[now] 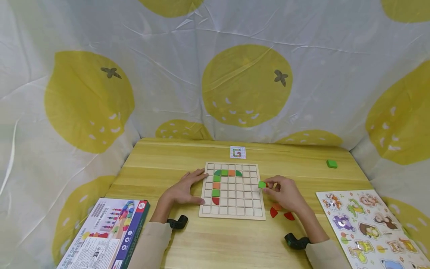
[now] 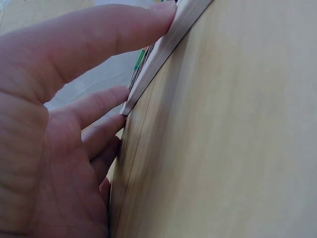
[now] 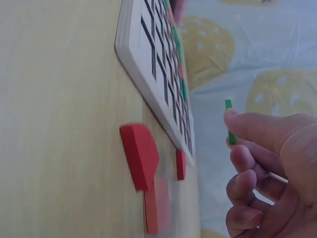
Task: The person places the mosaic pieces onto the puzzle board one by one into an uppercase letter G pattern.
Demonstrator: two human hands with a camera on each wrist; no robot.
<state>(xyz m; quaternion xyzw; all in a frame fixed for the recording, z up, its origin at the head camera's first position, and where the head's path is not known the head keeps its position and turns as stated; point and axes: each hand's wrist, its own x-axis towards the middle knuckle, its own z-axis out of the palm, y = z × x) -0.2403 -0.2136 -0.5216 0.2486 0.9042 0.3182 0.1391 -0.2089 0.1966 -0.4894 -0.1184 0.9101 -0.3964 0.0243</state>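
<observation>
Around the gridded board (image 1: 240, 202), box (image 1: 107, 232), card (image 1: 237, 152), animal puzzle (image 1: 383, 238)

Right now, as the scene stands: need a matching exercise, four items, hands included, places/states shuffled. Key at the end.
Column one
1. Left hand
2. Right hand
3. Pattern card
4. Picture box

Column two
A. Lying beyond the far edge of the grid board
B. Touching the grid board's left edge
C. On the near left part of the table
D. Pinching a green piece

Pairs: 1-B, 2-D, 3-A, 4-C
</observation>
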